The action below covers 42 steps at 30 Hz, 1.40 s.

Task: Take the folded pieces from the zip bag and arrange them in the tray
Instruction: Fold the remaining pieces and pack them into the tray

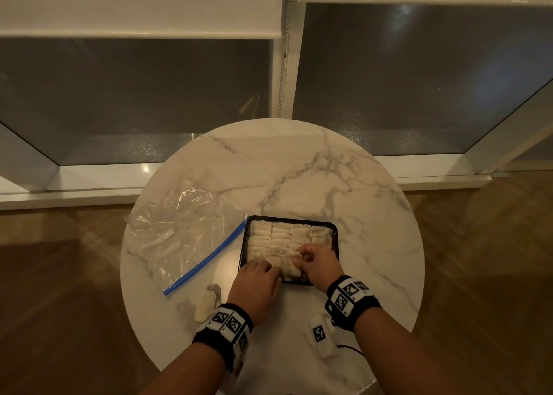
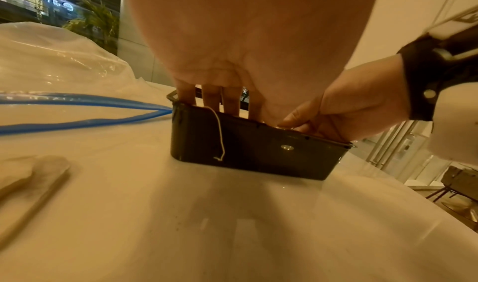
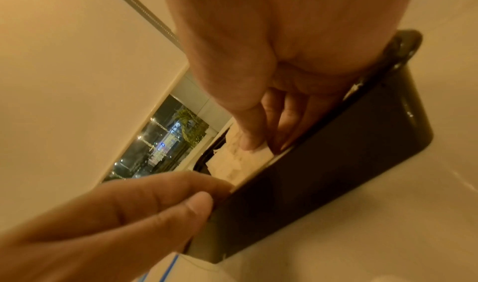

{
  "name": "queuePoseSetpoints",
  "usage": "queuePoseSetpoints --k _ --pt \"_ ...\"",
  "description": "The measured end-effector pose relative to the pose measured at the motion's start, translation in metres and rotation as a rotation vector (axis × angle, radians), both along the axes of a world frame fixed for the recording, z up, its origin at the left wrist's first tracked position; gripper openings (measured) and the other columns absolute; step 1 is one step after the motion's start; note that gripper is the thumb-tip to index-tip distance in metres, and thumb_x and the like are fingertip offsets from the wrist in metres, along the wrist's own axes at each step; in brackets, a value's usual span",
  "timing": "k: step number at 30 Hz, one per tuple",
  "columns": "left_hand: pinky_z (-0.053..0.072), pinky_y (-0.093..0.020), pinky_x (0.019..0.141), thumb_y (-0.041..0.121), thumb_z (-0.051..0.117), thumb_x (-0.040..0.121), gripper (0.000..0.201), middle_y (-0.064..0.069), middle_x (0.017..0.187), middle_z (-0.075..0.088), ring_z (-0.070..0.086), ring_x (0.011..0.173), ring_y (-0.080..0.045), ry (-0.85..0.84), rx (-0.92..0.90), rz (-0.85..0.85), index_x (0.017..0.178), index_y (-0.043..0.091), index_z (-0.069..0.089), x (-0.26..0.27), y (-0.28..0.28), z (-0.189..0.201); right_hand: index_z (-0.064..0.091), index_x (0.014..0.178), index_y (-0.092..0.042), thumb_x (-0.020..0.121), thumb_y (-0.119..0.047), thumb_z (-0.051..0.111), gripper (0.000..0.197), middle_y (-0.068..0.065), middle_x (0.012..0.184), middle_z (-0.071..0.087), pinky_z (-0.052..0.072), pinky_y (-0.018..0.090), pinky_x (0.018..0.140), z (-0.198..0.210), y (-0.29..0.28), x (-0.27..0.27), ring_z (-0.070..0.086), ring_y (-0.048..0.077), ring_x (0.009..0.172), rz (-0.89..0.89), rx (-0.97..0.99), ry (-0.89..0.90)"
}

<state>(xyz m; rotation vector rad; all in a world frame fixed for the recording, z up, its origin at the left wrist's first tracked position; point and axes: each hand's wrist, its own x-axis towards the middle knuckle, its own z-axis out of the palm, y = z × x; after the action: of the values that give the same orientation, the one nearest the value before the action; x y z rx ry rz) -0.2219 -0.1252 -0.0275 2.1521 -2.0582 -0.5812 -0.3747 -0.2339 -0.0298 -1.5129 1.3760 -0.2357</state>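
A: Nearest the head camera, two forearms in black wristbands reach over a round marble table. Where are the hands?

B: Both are at the near edge of the black tray. The left hand has its fingers pointing straight down inside the near wall. The right hand pinches a pale folded piece between thumb and fingertips, pressing it into the near row.

A: Which way does that piece lie?

B: Directly beneath both sets of fingers, its long axis apparently running from the near wall toward the far one, like the filled rows beyond. The right hand holds it; the left braces just beside it.

A: And the rest?

B: One more folded piece lies on the table near the left wrist, so that hand is closer. The zip bag, blue seal open, lies left of the tray; whether the pale strips showing through it are pieces, I cannot tell.

A: Any writing?

B: None readable; only black-and-white square markers on the wristbands.
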Motion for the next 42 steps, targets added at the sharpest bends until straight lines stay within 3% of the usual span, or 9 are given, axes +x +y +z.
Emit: queuePoseSetpoints --k 3,5,10,15,19,25,30,36,42 --pt "0.039 -0.033 0.097 0.037 0.03 0.105 0.033 0.003 0.117 0.06 0.052 0.108 -0.018 0.002 0.031 0.006 0.122 0.028 0.057 -0.001 -0.001 -0.001 0.066 0.089 -0.024 0.086 -0.015 0.074 0.012 0.001 0.077 0.065 0.061 0.038 0.072 -0.004 0.0 0.003 0.064 0.016 0.073 0.027 -0.002 0.066" --pt "0.039 -0.034 0.098 0.037 0.029 0.106 0.033 0.002 0.118 0.06 0.051 0.108 -0.019 -0.008 0.042 0.002 0.122 0.028 0.056 -0.001 -0.001 0.0 0.064 0.085 -0.025 0.086 -0.013 0.074 0.016 0.0 0.073 0.063 0.062 0.039 0.071 -0.006 0.001 0.005 0.061 0.015 0.068 0.037 0.008 0.09" --pt "0.036 -0.037 0.103 0.04 0.026 0.107 0.036 0.001 0.123 0.057 0.05 0.114 -0.022 -0.039 0.088 -0.02 0.126 0.028 0.054 -0.005 -0.003 0.0 0.065 0.083 -0.023 0.085 -0.017 0.075 0.012 -0.004 0.069 0.061 0.056 0.033 0.07 -0.007 0.001 0.008 0.057 0.01 0.065 0.116 -0.014 0.149" --pt "0.034 -0.037 0.103 0.044 0.025 0.106 0.037 0.002 0.123 0.055 0.049 0.113 -0.02 -0.038 0.099 -0.005 0.124 0.031 0.054 -0.007 -0.002 -0.005 0.055 0.068 -0.028 0.078 -0.021 0.08 0.028 -0.011 0.061 0.05 0.039 0.018 0.056 -0.006 0.0 0.01 0.046 0.004 0.057 0.203 -0.103 0.241" --pt "0.033 -0.038 0.103 0.046 0.023 0.105 0.04 0.003 0.124 0.054 0.048 0.114 -0.019 -0.035 0.103 -0.002 0.126 0.032 0.054 -0.009 -0.002 -0.008 0.062 0.083 -0.026 0.077 -0.022 0.08 0.019 -0.012 0.067 0.053 0.042 0.019 0.061 -0.007 0.002 0.009 0.051 0.006 0.064 0.223 -0.146 0.267" --pt "0.033 -0.039 0.103 0.048 0.023 0.105 0.042 0.003 0.12 0.053 0.047 0.113 -0.019 -0.047 0.112 -0.003 0.124 0.033 0.057 -0.01 -0.002 -0.008 0.062 0.104 -0.022 0.075 -0.014 0.08 0.035 -0.009 0.084 0.052 0.048 0.02 0.069 -0.006 0.013 0.004 0.052 0.007 0.075 0.072 -0.233 0.199" --pt "0.032 -0.04 0.104 0.048 0.025 0.104 0.042 0.002 0.12 0.053 0.046 0.114 -0.02 -0.056 0.098 -0.016 0.123 0.032 0.059 -0.009 -0.003 -0.008 0.066 0.09 -0.023 0.09 -0.024 0.065 0.001 -0.011 0.075 0.063 0.049 0.021 0.068 0.0 0.03 0.001 0.059 0.002 0.071 0.125 -0.301 0.131" --pt "0.037 -0.033 0.099 0.042 0.037 0.1 0.031 0.006 0.117 0.055 0.047 0.111 -0.016 0.027 -0.077 0.044 0.114 0.028 0.061 -0.001 -0.002 0.013 0.067 0.101 -0.022 0.098 -0.03 0.05 0.019 -0.001 0.09 0.071 0.053 0.035 0.078 0.002 0.034 0.003 0.065 0.016 0.084 0.304 -0.217 0.179" --pt "0.04 -0.026 0.088 0.029 0.056 0.097 0.015 0.009 0.104 0.06 0.051 0.098 -0.009 0.159 -0.214 0.283 0.106 0.025 0.068 0.03 0.019 0.032 0.066 0.096 -0.021 0.099 -0.034 0.046 0.024 0.003 0.095 0.07 0.053 0.04 0.079 0.006 0.032 0.005 0.063 0.021 0.087 0.415 -0.209 0.245"
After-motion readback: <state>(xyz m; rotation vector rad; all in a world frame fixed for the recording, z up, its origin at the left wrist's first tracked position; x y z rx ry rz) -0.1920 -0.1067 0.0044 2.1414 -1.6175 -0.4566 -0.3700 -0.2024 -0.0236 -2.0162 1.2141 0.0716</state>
